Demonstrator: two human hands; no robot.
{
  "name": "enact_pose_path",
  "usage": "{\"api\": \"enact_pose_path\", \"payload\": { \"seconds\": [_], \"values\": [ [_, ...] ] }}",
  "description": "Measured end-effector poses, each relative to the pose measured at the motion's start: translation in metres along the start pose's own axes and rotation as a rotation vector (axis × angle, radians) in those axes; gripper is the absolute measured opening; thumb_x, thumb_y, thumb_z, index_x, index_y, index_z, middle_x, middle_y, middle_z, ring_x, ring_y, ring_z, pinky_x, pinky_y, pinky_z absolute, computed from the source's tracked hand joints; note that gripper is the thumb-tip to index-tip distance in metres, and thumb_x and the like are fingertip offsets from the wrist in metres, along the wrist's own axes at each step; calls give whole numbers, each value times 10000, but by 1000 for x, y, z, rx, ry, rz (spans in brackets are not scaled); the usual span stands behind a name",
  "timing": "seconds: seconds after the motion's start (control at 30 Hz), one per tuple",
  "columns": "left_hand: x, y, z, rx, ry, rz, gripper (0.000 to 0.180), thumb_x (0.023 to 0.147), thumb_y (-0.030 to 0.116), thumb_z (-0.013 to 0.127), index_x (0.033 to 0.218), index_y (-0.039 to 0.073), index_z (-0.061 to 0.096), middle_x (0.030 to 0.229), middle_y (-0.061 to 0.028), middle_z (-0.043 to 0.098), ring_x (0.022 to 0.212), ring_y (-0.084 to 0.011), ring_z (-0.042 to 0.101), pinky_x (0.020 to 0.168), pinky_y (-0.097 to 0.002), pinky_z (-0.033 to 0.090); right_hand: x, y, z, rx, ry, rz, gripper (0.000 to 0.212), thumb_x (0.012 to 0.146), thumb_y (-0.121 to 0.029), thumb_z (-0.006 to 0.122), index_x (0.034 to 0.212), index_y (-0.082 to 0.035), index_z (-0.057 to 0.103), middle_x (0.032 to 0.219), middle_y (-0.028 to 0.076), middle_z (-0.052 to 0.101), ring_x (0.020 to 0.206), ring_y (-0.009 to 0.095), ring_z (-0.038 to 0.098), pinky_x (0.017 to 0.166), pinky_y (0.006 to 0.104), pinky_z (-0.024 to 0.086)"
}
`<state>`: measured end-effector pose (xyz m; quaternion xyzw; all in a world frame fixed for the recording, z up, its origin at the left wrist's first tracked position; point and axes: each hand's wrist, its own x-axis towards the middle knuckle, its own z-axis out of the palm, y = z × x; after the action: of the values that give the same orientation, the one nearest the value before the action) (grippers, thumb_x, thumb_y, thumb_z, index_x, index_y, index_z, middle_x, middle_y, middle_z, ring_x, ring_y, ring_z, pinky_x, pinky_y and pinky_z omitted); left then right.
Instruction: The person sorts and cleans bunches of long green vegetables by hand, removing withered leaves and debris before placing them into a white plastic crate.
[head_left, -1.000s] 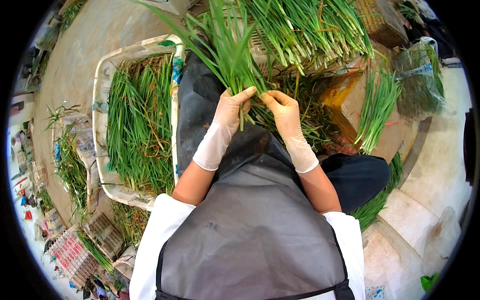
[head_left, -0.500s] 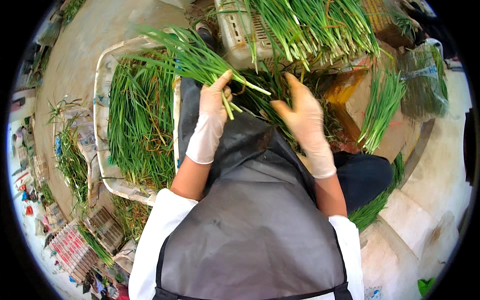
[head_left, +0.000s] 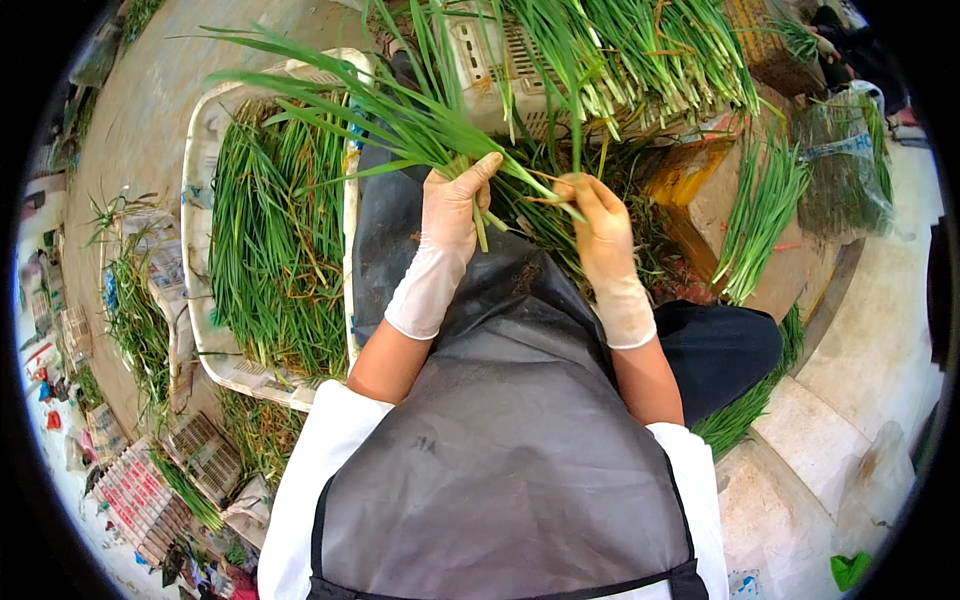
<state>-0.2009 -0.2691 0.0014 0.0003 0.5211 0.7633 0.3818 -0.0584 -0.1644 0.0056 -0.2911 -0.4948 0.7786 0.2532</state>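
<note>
My gloved left hand [head_left: 455, 208] is closed around a loose bunch of green chives [head_left: 410, 125], their leaves fanning out to the upper left and the pale stem ends pointing right. At those stem ends my gloved right hand [head_left: 604, 240] pinches a thin, withered brownish leaf [head_left: 542, 199], its fingertips close against the white stalks. Both hands are above the dark apron [head_left: 460, 440] over my lap. Left of my lap, a white plastic crate [head_left: 197, 240] holds a thick layer of chives [head_left: 275, 230] mixed with dry brown leaves.
Ahead, many chives [head_left: 650, 60] lie across another pale crate [head_left: 478, 58]. A separate chive bunch [head_left: 755, 215] leans at the right, near a clear plastic bag [head_left: 845, 165]. Dark leaf scraps [head_left: 645, 255] lie beyond my lap, beside a yellow object [head_left: 692, 168]. Slatted crates [head_left: 140, 495] stand at the lower left.
My left hand has moved slightly right with the chives. My right hand, open and blurred before, has come in to the stem ends and closed its fingertips on a withered leaf.
</note>
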Motion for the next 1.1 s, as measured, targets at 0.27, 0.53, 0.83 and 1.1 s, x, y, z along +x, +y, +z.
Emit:
{"api": "enact_pose_path", "payload": {
  "seconds": [0.27, 0.53, 0.83, 1.1],
  "values": [
    [-1, -5, -5, -161, 102, -174, 163, 792, 71, 729, 867, 51, 586, 655, 13, 540, 453, -76, 425, 414, -220, 311, -23, 8, -49, 229, -43, 6, 255, 977, -186, 491, 1035, 52, 566, 963, 61, 559, 890, 135, 501, 860, 281, 397],
    [15, 18, -33, -154, 221, -58, 190, 775, 42, 737, 899, 25, 594, 677, -24, 591, 433, -81, 449, 390, -206, 305, -28, 11, -74, 219, 54, -10, 167, 965, -176, 497, 897, -28, 532, 926, 52, 516, 887, 158, 477, 865, 335, 387],
    [30, 86, -95, -231, 292, 19, 165, 868, 147, 654, 870, -17, 637, 709, -33, 575, 446, -71, 387, 401, -177, 317, -28, 0, -111, -1821, 146, -152, 509, 787, -222, 657, 1213, 19, 519, 1163, 206, 564, 1040, 331, 557, 905, 444, 444],
    [11, 52, -64, -248, 24, -79, 138, 878, 121, 640, 962, 11, 644, 868, -62, 655, 480, -63, 416, 421, -195, 311, 50, 39, 66, -1470, -245, -116, 539, 793, -366, 675, 1239, -98, 536, 990, 106, 621, 925, 281, 589, 814, 372, 449]
  ]
}}
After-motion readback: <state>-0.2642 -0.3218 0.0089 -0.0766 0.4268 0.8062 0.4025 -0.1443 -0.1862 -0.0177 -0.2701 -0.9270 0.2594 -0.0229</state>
